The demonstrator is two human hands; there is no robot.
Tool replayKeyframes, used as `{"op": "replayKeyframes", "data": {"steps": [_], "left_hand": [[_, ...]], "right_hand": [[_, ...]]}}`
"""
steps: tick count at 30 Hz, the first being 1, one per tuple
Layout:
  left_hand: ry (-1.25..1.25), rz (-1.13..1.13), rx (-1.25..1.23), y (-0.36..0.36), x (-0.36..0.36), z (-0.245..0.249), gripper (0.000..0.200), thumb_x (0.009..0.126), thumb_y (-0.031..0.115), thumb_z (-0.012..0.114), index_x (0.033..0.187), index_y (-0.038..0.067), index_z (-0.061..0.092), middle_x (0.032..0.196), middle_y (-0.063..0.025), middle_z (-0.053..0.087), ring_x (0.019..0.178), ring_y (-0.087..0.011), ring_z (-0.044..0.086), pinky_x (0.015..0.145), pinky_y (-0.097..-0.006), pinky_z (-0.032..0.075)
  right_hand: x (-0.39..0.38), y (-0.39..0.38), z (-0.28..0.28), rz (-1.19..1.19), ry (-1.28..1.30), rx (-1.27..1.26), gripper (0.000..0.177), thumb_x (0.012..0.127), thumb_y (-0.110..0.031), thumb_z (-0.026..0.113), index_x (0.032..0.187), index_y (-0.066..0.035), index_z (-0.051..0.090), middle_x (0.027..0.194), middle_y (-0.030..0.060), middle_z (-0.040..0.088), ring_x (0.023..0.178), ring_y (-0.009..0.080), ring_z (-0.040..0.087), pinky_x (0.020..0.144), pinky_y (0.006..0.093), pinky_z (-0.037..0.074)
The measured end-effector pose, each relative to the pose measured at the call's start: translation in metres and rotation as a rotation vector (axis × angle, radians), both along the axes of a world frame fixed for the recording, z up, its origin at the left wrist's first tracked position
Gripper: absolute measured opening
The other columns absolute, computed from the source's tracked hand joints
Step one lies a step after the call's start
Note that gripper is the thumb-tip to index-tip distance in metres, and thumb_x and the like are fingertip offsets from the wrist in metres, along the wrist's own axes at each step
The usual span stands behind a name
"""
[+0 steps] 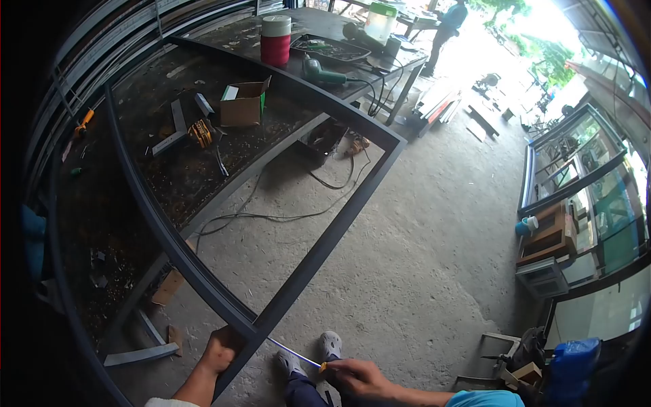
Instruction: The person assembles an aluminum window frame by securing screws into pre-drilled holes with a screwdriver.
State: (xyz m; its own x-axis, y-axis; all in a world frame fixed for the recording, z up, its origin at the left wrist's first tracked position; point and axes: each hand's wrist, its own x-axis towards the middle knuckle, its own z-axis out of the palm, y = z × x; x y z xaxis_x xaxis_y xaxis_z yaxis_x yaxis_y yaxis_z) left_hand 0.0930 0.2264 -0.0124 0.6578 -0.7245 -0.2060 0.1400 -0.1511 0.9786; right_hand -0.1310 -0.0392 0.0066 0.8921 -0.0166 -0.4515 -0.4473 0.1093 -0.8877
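Observation:
A large dark grey metal frame (325,234) lies across the workbench, with its near corner jutting over the floor. My left hand (220,351) is closed around the frame close to that corner, its fingers partly hidden behind the bar. Low in the view, my right hand (359,377) grips a screwdriver (296,353) by its yellow end. The long thin shaft points up and left, its tip meeting the frame's side near the corner. Whether the tip sits in a screw is too small to tell.
On the dark workbench (169,193) are an open cardboard box (241,108), a yellow-black tool (201,133), a red water jug (275,42) and a green power drill (324,72). A cable (271,217) crosses the floor. Glazed frames (576,163) lean at right. Another person (447,30) stands far back.

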Motion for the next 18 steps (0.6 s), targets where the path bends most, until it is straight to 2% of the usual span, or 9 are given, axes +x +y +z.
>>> {"op": "replayKeyframes", "data": {"steps": [1,2,3,6,7,10,14,15,18], "left_hand": [[-0.030,-0.018,0.013,0.002,0.000,-0.004,0.049,0.069,-0.007,0.040,0.115,-0.007,0.055,0.111,-0.0095,0.062,0.101,-0.0164,0.057,0.091,-0.0284,0.044],[-0.028,-0.015,0.012,0.005,0.000,-0.004,0.049,0.069,-0.007,0.040,0.115,-0.007,0.055,0.111,-0.0095,0.062,0.101,-0.0164,0.057,0.091,-0.0284,0.044],[-0.006,-0.009,-0.007,0.005,0.001,-0.005,0.049,0.069,-0.006,0.040,0.115,-0.007,0.055,0.110,-0.0095,0.062,0.101,-0.0164,0.057,0.091,-0.0284,0.044],[0.060,-0.002,-0.029,-0.002,-0.001,0.002,0.048,0.069,-0.005,0.040,0.115,-0.007,0.055,0.109,-0.0098,0.063,0.100,-0.0165,0.057,0.090,-0.0283,0.045],[0.087,0.008,-0.021,-0.004,0.000,0.006,0.047,0.069,-0.005,0.041,0.114,-0.007,0.055,0.109,-0.0100,0.063,0.099,-0.0166,0.058,0.089,-0.0283,0.045],[0.074,0.033,-0.008,0.000,-0.001,-0.005,0.048,0.069,-0.004,0.041,0.114,-0.006,0.055,0.108,-0.0105,0.063,0.099,-0.0167,0.058,0.089,-0.0285,0.045],[0.126,0.051,-0.074,0.003,-0.002,-0.016,0.047,0.069,-0.003,0.042,0.114,-0.006,0.056,0.108,-0.0106,0.063,0.098,-0.0173,0.058,0.089,-0.0286,0.045],[0.039,0.032,-0.042,0.006,-0.001,-0.018,0.047,0.069,-0.004,0.041,0.113,-0.006,0.056,0.107,-0.0108,0.063,0.098,-0.0177,0.058,0.090,-0.0288,0.045],[-0.042,0.021,-0.003,0.011,-0.001,-0.015,0.046,0.069,-0.004,0.041,0.112,-0.006,0.057,0.106,-0.0110,0.064,0.098,-0.0183,0.059,0.090,-0.0290,0.045]], "right_hand": [[0.002,-0.002,-0.003,-0.046,0.153,0.205,0.028,0.094,-0.012,0.054,0.121,-0.007,0.057,0.111,0.0086,0.063,0.097,0.0215,0.063,0.084,0.0311,0.051],[0.006,-0.002,-0.010,-0.273,0.454,0.755,0.031,0.094,-0.012,0.052,0.126,-0.011,0.052,0.109,0.0083,0.061,0.089,0.0147,0.061,0.080,0.0293,0.052],[0.007,-0.006,-0.023,-0.274,0.453,0.752,0.031,0.094,-0.012,0.052,0.126,-0.011,0.052,0.109,0.0083,0.061,0.089,0.0147,0.061,0.080,0.0293,0.052],[0.006,-0.020,-0.048,-0.028,0.574,1.725,0.040,0.092,-0.014,0.056,0.129,-0.008,0.042,0.116,0.0125,0.058,0.077,0.0151,0.059,0.071,0.0309,0.054],[0.007,-0.020,-0.040,-0.030,0.572,1.722,0.040,0.092,-0.014,0.056,0.129,-0.008,0.042,0.116,0.0125,0.058,0.077,0.0151,0.059,0.071,0.0309,0.054],[-0.002,-0.006,-0.005,-0.078,0.113,0.285,0.040,0.086,-0.010,0.065,0.124,-0.010,0.053,0.104,0.0071,0.062,0.076,0.0192,0.063,0.070,0.0327,0.053],[-0.001,0.005,0.012,0.005,-0.077,-0.296,0.032,0.087,-0.011,0.064,0.118,-0.003,0.059,0.096,0.0059,0.067,0.092,0.0174,0.064,0.080,0.0282,0.051],[0.000,0.002,0.007,0.014,-0.078,-0.290,0.032,0.087,-0.011,0.064,0.118,-0.003,0.059,0.096,0.0059,0.067,0.092,0.0174,0.064,0.080,0.0282,0.051],[0.012,-0.009,-0.006,-0.370,0.527,0.875,0.027,0.093,-0.009,0.054,0.120,-0.012,0.055,0.100,0.0110,0.062,0.074,0.0142,0.062,0.069,0.0269,0.054]]}}
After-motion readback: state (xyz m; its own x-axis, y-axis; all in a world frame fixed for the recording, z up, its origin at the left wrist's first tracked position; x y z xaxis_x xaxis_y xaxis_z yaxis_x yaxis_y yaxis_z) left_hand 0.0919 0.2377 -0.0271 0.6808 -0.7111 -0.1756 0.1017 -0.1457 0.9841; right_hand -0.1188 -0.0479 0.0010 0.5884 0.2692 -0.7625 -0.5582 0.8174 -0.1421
